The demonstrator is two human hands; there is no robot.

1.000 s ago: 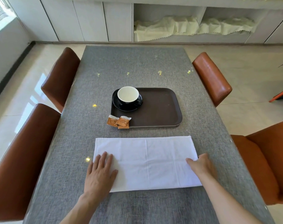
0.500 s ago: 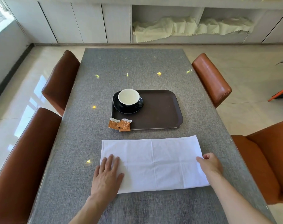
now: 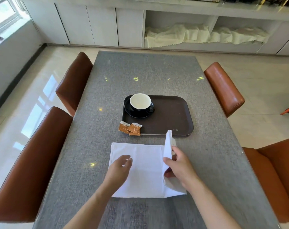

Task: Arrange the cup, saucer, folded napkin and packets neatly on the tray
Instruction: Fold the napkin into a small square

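Observation:
A white napkin (image 3: 143, 169) lies on the grey table in front of me. My right hand (image 3: 180, 166) grips its right end and holds that end lifted upright over the middle. My left hand (image 3: 119, 169) hovers over the napkin's left half, fingers apart, holding nothing. Behind it a dark brown tray (image 3: 171, 116) carries a black saucer (image 3: 132, 113) in its left far corner, with a black cup (image 3: 140, 102), white inside, standing on it. Orange packets (image 3: 130, 128) lie overlapping at the tray's near left corner, partly on the table.
The grey table (image 3: 143, 75) has brown leather chairs on both sides: two at the left (image 3: 72, 80) and two at the right (image 3: 223, 86). White cabinets with pale cloths (image 3: 176, 35) line the far wall.
My right hand has lifted the napkin's right end and carried it leftward over the middle. My left hand has risen off the napkin's left end. The view has tilted up.

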